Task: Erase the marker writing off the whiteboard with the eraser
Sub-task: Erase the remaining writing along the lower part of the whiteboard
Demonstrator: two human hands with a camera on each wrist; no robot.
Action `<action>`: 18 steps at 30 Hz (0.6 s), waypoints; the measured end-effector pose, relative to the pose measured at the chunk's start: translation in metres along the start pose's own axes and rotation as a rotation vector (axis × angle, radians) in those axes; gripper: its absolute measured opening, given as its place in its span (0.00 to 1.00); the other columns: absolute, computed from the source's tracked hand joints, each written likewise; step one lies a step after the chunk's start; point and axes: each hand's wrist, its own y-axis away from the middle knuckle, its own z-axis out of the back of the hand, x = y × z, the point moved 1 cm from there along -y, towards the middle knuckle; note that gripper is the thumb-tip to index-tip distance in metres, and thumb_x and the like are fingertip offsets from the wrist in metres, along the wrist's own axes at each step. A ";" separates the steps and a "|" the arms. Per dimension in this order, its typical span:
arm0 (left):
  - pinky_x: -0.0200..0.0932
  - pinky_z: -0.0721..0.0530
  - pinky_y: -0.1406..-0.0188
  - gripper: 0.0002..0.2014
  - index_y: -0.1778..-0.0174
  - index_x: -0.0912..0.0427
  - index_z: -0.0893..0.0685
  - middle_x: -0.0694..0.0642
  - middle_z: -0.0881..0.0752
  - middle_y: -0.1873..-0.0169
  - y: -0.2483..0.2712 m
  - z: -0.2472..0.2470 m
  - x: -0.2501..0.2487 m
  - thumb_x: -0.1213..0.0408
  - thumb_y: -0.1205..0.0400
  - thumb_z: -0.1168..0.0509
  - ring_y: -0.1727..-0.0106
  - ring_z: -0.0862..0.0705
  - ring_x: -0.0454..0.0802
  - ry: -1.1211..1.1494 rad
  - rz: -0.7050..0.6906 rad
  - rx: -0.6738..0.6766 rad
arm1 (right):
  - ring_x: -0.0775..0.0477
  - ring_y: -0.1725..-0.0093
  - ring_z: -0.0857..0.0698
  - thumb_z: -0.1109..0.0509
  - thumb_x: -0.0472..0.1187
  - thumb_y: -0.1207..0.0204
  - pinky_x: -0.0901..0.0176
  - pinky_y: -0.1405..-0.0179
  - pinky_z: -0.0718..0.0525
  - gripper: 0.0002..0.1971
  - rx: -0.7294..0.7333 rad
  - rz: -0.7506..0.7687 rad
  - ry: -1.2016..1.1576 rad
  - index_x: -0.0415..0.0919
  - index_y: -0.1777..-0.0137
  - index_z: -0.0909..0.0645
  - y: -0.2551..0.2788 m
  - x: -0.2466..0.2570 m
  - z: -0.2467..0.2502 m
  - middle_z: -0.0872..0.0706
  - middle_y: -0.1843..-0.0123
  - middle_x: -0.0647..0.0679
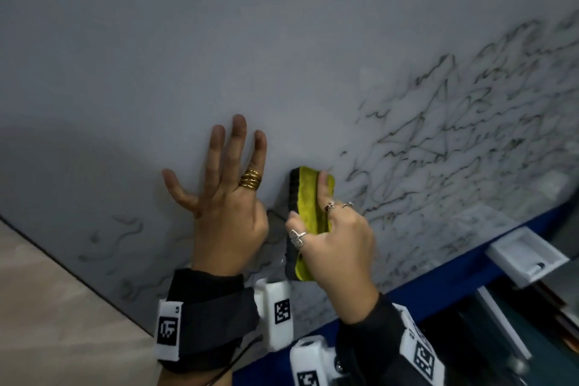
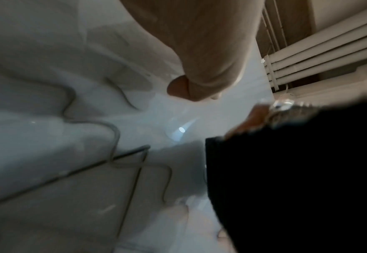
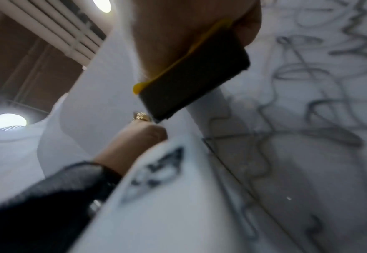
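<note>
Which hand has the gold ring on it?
The left hand, spread flat on the whiteboard. The right hand wears silver rings and holds the yellow eraser.

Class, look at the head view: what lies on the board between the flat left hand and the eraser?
Only a narrow strip of whiteboard, wiped bare up by the fingertips, separates the left hand from the eraser.

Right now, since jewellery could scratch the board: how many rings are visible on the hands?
4. One gold coil ring on the left hand, pressed flat on the whiteboard; three silver rings on the right hand gripping the eraser. Others may be hidden.
</note>
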 end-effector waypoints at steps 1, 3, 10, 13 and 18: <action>0.78 0.63 0.33 0.43 0.18 0.47 0.40 0.49 0.48 0.16 0.000 0.001 0.001 0.67 0.35 0.46 0.17 0.58 0.43 0.005 -0.004 0.007 | 0.47 0.59 0.20 0.46 0.70 0.41 0.55 0.61 0.25 0.44 -0.006 -0.016 -0.003 0.58 0.22 0.37 0.002 -0.004 -0.001 0.24 0.66 0.51; 0.79 0.63 0.33 0.43 0.18 0.47 0.40 0.49 0.49 0.16 -0.001 0.002 0.001 0.65 0.34 0.49 0.16 0.57 0.44 0.008 -0.007 0.027 | 0.46 0.57 0.20 0.40 0.67 0.39 0.54 0.60 0.25 0.41 -0.028 -0.087 -0.042 0.59 0.22 0.36 -0.005 -0.014 0.003 0.25 0.65 0.52; 0.80 0.63 0.33 0.42 0.17 0.48 0.43 0.48 0.52 0.16 -0.001 0.002 -0.001 0.64 0.33 0.48 0.16 0.57 0.47 0.011 -0.016 0.031 | 0.49 0.66 0.24 0.26 0.52 0.29 0.55 0.63 0.29 0.29 -0.170 -0.212 -0.213 0.53 0.27 0.25 -0.041 -0.038 0.022 0.25 0.70 0.54; 0.79 0.62 0.33 0.45 0.17 0.47 0.43 0.49 0.53 0.16 -0.001 -0.003 -0.008 0.67 0.36 0.43 0.16 0.59 0.46 0.001 0.024 0.002 | 0.51 0.69 0.28 0.29 0.61 0.35 0.56 0.65 0.32 0.21 -0.219 -0.189 -0.270 0.53 0.44 0.14 -0.047 -0.035 0.021 0.14 0.64 0.48; 0.80 0.58 0.33 0.44 0.19 0.49 0.41 0.50 0.54 0.17 -0.002 -0.011 -0.021 0.66 0.37 0.45 0.16 0.59 0.47 -0.032 0.110 -0.043 | 0.53 0.68 0.21 0.35 0.62 0.42 0.62 0.68 0.24 0.36 -0.244 0.124 -0.127 0.48 0.32 0.19 -0.040 0.003 0.008 0.20 0.70 0.51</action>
